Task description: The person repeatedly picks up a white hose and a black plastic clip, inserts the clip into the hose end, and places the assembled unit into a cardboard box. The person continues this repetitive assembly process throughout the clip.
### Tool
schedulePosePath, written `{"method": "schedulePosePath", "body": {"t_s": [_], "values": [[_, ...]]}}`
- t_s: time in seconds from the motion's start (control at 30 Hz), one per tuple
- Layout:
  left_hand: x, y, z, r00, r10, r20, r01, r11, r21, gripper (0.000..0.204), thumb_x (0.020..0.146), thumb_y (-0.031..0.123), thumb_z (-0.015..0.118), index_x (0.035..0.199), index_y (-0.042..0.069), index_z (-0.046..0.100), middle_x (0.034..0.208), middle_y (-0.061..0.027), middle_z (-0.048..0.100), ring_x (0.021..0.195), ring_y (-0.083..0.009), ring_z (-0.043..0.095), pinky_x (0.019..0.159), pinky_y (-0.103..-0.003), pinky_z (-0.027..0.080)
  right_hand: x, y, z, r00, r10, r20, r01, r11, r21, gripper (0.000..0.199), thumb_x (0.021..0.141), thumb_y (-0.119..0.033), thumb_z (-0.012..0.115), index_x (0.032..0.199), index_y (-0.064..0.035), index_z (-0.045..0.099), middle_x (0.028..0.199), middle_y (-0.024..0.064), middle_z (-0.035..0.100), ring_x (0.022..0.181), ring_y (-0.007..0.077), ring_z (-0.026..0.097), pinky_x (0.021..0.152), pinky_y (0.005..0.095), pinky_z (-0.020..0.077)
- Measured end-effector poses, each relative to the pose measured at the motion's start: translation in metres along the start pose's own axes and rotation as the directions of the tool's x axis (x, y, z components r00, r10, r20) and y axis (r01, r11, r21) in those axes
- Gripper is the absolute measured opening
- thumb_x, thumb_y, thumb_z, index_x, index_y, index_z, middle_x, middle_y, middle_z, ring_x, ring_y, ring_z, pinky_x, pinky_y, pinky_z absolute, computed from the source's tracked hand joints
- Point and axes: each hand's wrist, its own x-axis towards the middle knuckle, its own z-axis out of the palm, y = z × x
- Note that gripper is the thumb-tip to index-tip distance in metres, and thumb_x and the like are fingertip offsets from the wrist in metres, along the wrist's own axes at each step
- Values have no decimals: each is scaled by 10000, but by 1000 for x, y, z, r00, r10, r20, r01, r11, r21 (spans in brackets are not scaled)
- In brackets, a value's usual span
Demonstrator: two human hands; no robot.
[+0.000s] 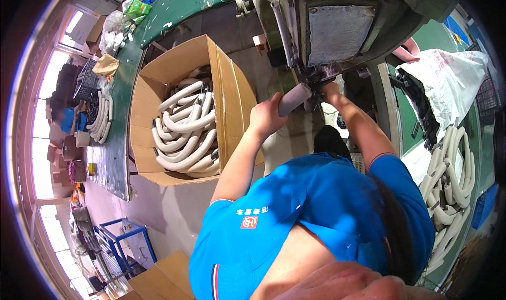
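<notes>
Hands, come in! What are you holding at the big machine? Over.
Left hand grips grey foam-covered tube. Right hand at tube's far end, under dark metal machine; grip unclear. Open cardboard box of curved white tubes sits left, apart.

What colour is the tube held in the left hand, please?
The tube in the left hand is grey, seen in the head view.

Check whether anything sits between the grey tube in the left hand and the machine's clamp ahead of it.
Nothing visible does. The grey foam tube in the left hand already reaches the dark clamp; the right hand steadies there.
</notes>
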Motion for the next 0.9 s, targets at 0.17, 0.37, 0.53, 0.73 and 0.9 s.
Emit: {"method": "schedulePosePath", "body": {"t_s": [0.17,0.37,0.53,0.73,0.9], "values": [[-8,-6,-8,997,-58,56,53,995,89,377,719,207,607,1083,123,562,809,-184,648,783,-368,637,687,-469,511,-31,-56,-43,968,-249,15,243,930,-277,231,781,-306,612,918,-134,684,913,105,691,864,304,663,714,378,517],[10,-7,3,997,25,75,-31,996,88,397,726,215,603,1110,135,549,815,-181,654,781,-376,637,681,-468,515,-13,-22,-37,988,141,-63,-86,843,531,283,787,-284,585,981,-103,686,954,164,682,912,380,631,790,417,499],[-6,-14,-16,998,-34,57,32,998,46,507,686,241,647,1165,112,543,857,-208,652,836,-391,629,723,-467,516,-31,-65,-66,945,3,-328,95,955,282,261,766,-192,608,928,7,655,925,235,657,906,406,618,805,453,493],[-37,-18,-23,983,139,123,-138,990,-13,527,635,183,695,1141,114,564,900,-166,647,874,-357,622,765,-441,512,-75,-64,-116,992,112,-62,14,388,921,148,853,-132,687,888,8,658,764,33,647,648,110,607,610,256,518],[-95,-36,-11,980,-47,191,72,989,-129,339,628,148,695,932,128,544,864,-142,643,854,-365,618,724,-446,498,-80,-71,-131,987,37,-154,113,520,846,150,870,-85,636,970,26,642,838,86,663,706,151,630,627,290,514]]}}
